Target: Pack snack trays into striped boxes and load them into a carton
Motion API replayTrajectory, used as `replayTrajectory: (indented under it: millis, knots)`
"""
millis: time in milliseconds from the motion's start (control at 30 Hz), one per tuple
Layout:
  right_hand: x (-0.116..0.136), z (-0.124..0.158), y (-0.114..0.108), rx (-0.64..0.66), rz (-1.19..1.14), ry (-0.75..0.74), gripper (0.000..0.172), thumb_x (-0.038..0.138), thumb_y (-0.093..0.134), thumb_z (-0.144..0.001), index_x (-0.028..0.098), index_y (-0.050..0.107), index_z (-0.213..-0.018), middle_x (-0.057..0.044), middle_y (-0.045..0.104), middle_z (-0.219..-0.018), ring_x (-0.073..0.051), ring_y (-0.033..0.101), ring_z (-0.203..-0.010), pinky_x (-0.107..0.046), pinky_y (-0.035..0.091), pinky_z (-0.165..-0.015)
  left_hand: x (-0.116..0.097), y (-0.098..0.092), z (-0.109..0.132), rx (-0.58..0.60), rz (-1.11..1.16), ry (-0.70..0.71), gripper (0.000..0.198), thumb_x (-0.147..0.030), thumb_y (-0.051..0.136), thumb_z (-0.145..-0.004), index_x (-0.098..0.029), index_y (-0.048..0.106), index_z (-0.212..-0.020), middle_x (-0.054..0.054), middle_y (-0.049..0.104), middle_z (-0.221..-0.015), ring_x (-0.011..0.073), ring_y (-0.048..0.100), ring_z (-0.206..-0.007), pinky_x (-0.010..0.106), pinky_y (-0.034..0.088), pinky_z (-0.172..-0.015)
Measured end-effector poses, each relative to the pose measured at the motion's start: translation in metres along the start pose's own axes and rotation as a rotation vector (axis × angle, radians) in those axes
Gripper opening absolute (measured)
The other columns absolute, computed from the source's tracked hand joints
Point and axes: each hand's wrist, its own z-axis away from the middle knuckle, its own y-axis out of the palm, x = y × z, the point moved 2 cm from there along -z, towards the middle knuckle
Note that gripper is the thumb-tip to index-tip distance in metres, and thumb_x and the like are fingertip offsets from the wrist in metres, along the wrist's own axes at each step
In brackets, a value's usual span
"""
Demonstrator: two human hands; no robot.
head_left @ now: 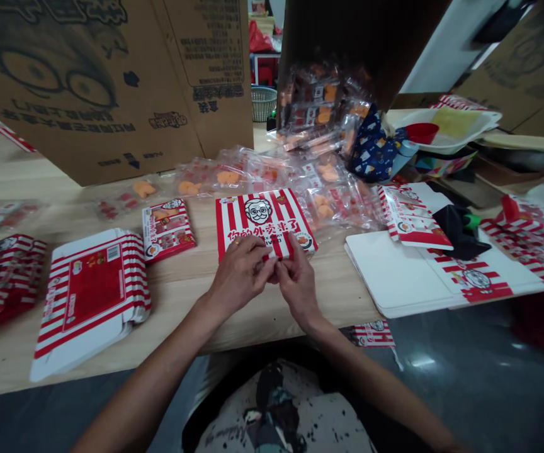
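A red-and-white striped cardboard box (pixel 265 217) with a bearded face printed on its lid lies in front of me on the table. My left hand (pixel 241 272) and my right hand (pixel 295 280) meet at its near edge, fingers bent and closed on the front flap. Both thumbs press close together there; the exact spot they grip is hidden by the fingers. Just left of the box stands a smaller striped packet box (pixel 168 228). Clear plastic sachets with orange pieces (pixel 228 179) lie behind it.
A stack of flat striped cartons (pixel 93 296) lies on the left, with more striped boxes (pixel 5 277) beyond. Large brown cartons (pixel 111 82) stand at the back. To the right are white cardboard sheets (pixel 385 270), another striped box (pixel 413 217) and a blue patterned bag (pixel 372 148).
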Motion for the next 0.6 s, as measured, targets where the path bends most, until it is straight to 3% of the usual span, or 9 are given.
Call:
replayTrajectory:
  millis: [167, 300, 367, 433, 500, 533, 600]
  knots:
    - [-0.009, 0.001, 0.002, -0.036, 0.077, -0.04, 0.078, 0.029, 0.054, -0.091, 0.025, 0.02, -0.161, 0.009, 0.047, -0.06, -0.014, 0.045, -0.055, -0.029, 0.052, -0.063, 0.001, 0.01, -0.004, 0.024, -0.15, 0.018, 0.014, -0.026, 0.056, -0.098, -0.019, 0.065, -0.091, 0.01, 0.068, -0.105, 0.0247, 0.062, -0.099, 0.042, 0.051, -0.089]
    - [-0.003, 0.019, -0.007, 0.059, 0.122, 0.006, 0.089, 0.023, 0.054, -0.087, 0.027, 0.006, -0.162, 0.004, 0.064, -0.073, -0.015, 0.058, -0.059, -0.031, 0.055, -0.063, -0.004, 0.017, -0.003, 0.066, -0.192, -0.023, 0.011, -0.024, 0.055, -0.097, -0.018, 0.064, -0.094, 0.012, 0.067, -0.107, 0.0276, 0.061, -0.101, 0.047, 0.05, -0.093]
    - [0.006, 0.026, -0.023, 0.076, 0.135, 0.018, 0.087, 0.024, 0.055, -0.086, 0.029, 0.01, -0.161, 0.003, 0.068, -0.077, -0.014, 0.059, -0.055, -0.03, 0.054, -0.058, -0.006, 0.015, -0.003, 0.097, -0.195, -0.063, 0.006, -0.021, 0.058, -0.094, -0.018, 0.063, -0.095, 0.013, 0.067, -0.107, 0.0294, 0.06, -0.103, 0.049, 0.049, -0.093]
    - [0.019, 0.021, -0.048, -0.008, 0.139, -0.041, 0.073, 0.027, 0.057, -0.086, 0.028, 0.031, -0.155, 0.004, 0.065, -0.072, -0.013, 0.053, -0.051, -0.027, 0.048, -0.053, -0.004, 0.009, 0.0, 0.11, -0.108, -0.099, 0.015, -0.019, 0.065, -0.089, -0.019, 0.062, -0.103, 0.012, 0.066, -0.111, 0.0299, 0.06, -0.105, 0.048, 0.05, -0.092]
    - [0.029, -0.001, -0.073, -0.12, 0.113, -0.083, 0.05, 0.03, 0.058, -0.086, 0.024, 0.054, -0.136, 0.004, 0.062, -0.069, -0.012, 0.049, -0.053, -0.024, 0.043, -0.053, 0.006, -0.002, 0.005, 0.021, 0.085, -0.182, 0.037, -0.025, 0.075, -0.082, -0.021, 0.06, -0.116, 0.01, 0.065, -0.117, 0.028, 0.06, -0.108, 0.045, 0.05, -0.093]
    - [0.031, -0.018, -0.082, -0.148, 0.088, -0.057, 0.039, 0.033, 0.057, -0.087, 0.022, 0.061, -0.124, 0.003, 0.063, -0.07, -0.012, 0.05, -0.056, -0.024, 0.042, -0.055, 0.015, -0.008, 0.009, -0.091, 0.199, -0.265, 0.045, -0.031, 0.077, -0.08, -0.022, 0.059, -0.12, 0.009, 0.065, -0.119, 0.0262, 0.061, -0.109, 0.042, 0.05, -0.093]
    - [0.026, -0.056, -0.09, -0.118, 0.023, 0.167, 0.031, 0.042, 0.052, -0.09, 0.019, 0.064, -0.108, 0.0, 0.067, -0.077, -0.012, 0.056, -0.062, -0.022, 0.042, -0.057, 0.038, -0.016, 0.019, -0.426, 0.412, -0.549, 0.045, -0.044, 0.074, -0.081, -0.022, 0.06, -0.118, 0.006, 0.067, -0.115, 0.0222, 0.063, -0.106, 0.036, 0.05, -0.091]
